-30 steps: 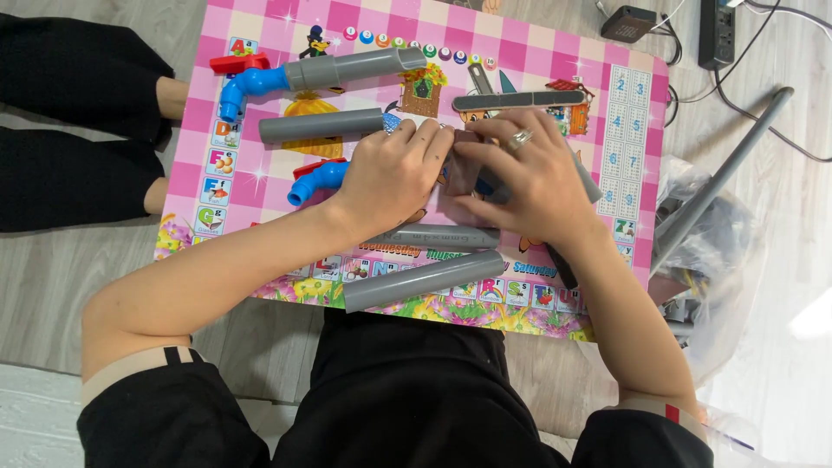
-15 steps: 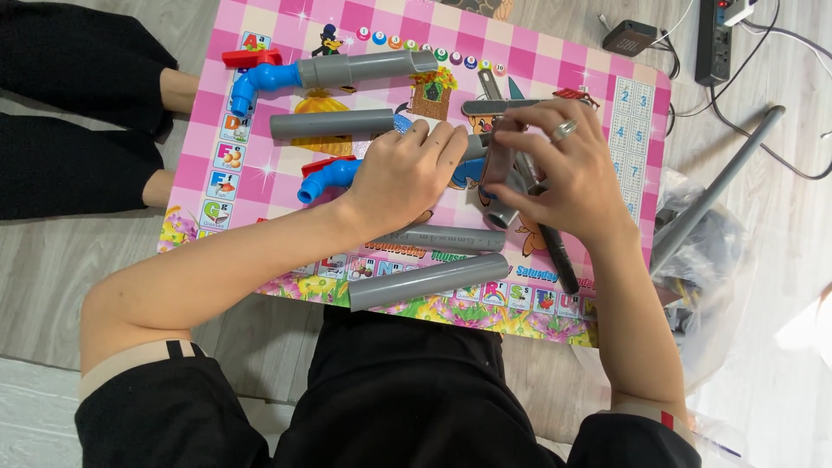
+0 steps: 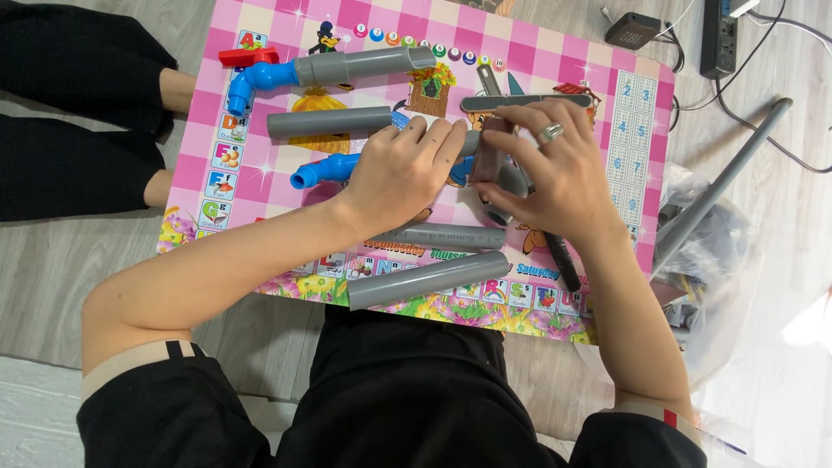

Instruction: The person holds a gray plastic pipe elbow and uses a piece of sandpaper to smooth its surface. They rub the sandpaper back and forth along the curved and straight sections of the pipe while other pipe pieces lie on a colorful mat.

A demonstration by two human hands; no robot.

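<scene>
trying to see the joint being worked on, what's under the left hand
A blue elbow fitting sticks out from under the left hand, resting on the pink mat. Whatever it joins, and the palm's grip, is covered; the right hand hides the rest.

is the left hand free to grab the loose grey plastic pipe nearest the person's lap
Probably, but not at once. The left hand is pressed on a blue plastic elbow fitting. The loose grey plastic pipe lies uncovered near the pink checked mat's front edge, with nothing over it.

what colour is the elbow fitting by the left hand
Blue, seen in the head view: elbow fitting.
</scene>
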